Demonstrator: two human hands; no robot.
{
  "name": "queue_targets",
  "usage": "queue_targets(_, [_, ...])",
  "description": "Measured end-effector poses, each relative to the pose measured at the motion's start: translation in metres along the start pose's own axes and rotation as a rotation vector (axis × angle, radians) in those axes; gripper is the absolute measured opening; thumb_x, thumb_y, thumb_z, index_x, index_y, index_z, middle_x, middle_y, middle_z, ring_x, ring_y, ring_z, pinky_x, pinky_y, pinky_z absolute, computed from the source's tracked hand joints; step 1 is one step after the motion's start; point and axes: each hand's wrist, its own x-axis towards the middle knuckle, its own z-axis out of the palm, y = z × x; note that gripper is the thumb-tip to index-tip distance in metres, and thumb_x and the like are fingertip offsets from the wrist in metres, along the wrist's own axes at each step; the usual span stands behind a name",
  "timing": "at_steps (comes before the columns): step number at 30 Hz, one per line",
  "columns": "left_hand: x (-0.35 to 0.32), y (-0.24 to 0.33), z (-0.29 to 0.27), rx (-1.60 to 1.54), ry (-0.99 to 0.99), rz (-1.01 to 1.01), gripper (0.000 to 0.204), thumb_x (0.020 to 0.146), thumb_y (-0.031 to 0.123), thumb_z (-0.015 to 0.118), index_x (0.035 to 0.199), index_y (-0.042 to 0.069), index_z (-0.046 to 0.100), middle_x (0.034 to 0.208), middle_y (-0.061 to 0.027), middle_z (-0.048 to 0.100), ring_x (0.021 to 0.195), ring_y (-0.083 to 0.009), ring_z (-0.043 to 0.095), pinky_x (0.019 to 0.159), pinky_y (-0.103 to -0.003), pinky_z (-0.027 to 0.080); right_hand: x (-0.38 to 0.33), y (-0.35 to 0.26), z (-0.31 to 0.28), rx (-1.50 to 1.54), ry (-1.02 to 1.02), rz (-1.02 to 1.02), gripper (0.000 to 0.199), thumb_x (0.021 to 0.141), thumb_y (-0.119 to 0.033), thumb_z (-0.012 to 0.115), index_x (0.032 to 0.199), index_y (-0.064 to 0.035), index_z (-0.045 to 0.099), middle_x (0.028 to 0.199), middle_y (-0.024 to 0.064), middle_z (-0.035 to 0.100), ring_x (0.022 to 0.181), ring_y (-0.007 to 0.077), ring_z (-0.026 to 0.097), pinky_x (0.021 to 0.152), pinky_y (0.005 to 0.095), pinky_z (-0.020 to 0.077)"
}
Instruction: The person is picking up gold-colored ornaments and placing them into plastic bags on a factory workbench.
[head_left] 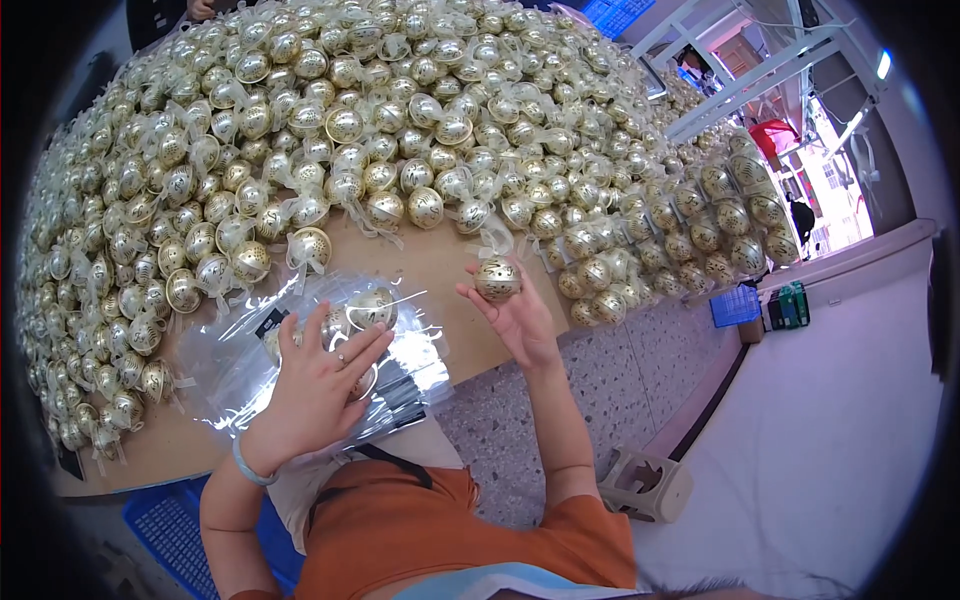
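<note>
My right hand grips a gold bell-like ball ornament with a pale ribbon at its top, held just above the table's front edge. My left hand, wearing a ring, lies with fingers spread over a clear plastic bag. Gold balls show beneath and beside its fingers, in or on the bag. Beneath them, more clear bags with dark printed patches lie stacked. A great heap of similar ribboned ornaments covers the table beyond both hands.
Bagged rows of ornaments sit at the table's right end. The brown tabletop shows between heap and bags. A blue basket stands below at left, a beige plastic stool on the floor at right. Another person's hand appears at the far edge.
</note>
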Motion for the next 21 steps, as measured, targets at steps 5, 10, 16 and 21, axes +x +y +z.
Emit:
queue_targets(5, [0.003, -0.002, -0.002, -0.017, 0.015, 0.014, 0.069, 0.077, 0.024, 0.069, 0.143, 0.02, 0.053, 0.146, 0.0018, 0.052, 0.133, -0.0452, 0.038, 0.105, -0.066, 0.026, 0.002, 0.008, -0.004, -0.564, 0.055, -0.029, 0.069, 0.095, -0.002, 0.062, 0.152, -0.0031, 0.024, 0.14, 0.0216, 0.048, 0.132, 0.0335, 0.051, 0.112, 0.039, 0.0422])
queue_targets(10, [0.006, -0.005, -0.005, -0.07, 0.015, 0.025, 0.069, 0.074, 0.025, 0.071, 0.141, 0.02, 0.055, 0.143, 0.0014, 0.055, 0.131, -0.0433, 0.04, 0.103, -0.062, 0.028, 0.003, 0.007, -0.034, -0.857, -0.093, -0.121, 0.062, 0.092, -0.007, 0.069, 0.146, -0.001, 0.039, 0.136, 0.0079, 0.044, 0.127, 0.0186, 0.047, 0.11, 0.0332, 0.0368])
queue_targets(16, [0.004, -0.009, -0.003, -0.053, 0.012, 0.017, 0.075, 0.071, 0.033, 0.077, 0.141, 0.02, 0.055, 0.143, 0.0005, 0.055, 0.131, -0.0426, 0.038, 0.109, -0.059, 0.022, 0.009, 0.015, -0.026, -0.821, -0.154, -0.12, 0.065, 0.088, -0.002, 0.072, 0.144, -0.0005, 0.041, 0.141, 0.0085, 0.041, 0.132, 0.0203, 0.045, 0.113, 0.0353, 0.0354])
queue_targets(21, [0.006, -0.012, -0.003, -0.096, 0.02, 0.02, 0.077, 0.07, 0.029, 0.074, 0.143, 0.022, 0.052, 0.143, 0.0015, 0.055, 0.13, -0.0435, 0.04, 0.104, -0.059, 0.025, 0.003, 0.023, -0.017, -0.843, -0.205, 0.073, 0.065, 0.086, 0.0, 0.073, 0.143, -0.0014, 0.042, 0.143, 0.0097, 0.045, 0.137, 0.0226, 0.044, 0.115, 0.0377, 0.0338])
